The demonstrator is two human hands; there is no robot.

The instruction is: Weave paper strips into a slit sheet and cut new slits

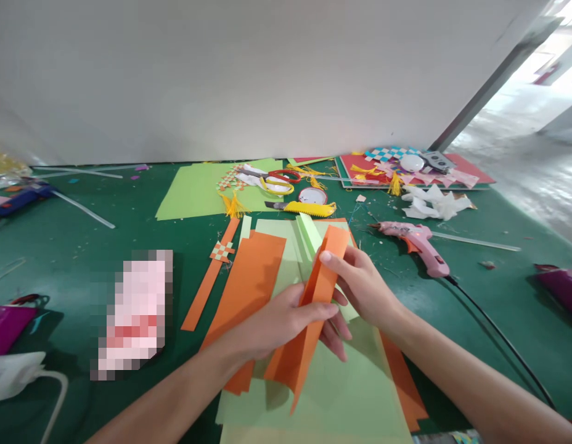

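Observation:
A folded orange sheet of paper (309, 333) is held tilted between both hands. My left hand (295, 314) wraps round its lower middle, thumb laid across the front. Near the upper end, my right hand (357, 277) pinches it, thumb on the fold. Beneath lie pale green sheets (341, 388), with a folded light green strip (309, 234) just behind the hands. Flat orange sheets (249, 265) rest to the left. Beside them is an orange strip (205, 293) with a small woven checked piece (221, 251) on it.
A pink glue gun (418, 240) with its cord lies at the right. Behind the paper are a yellow utility knife (309, 208), scissors (277, 182) and a light green sheet (188, 185). A blue glue gun (24, 200) and a white plug (18, 376) are at the left.

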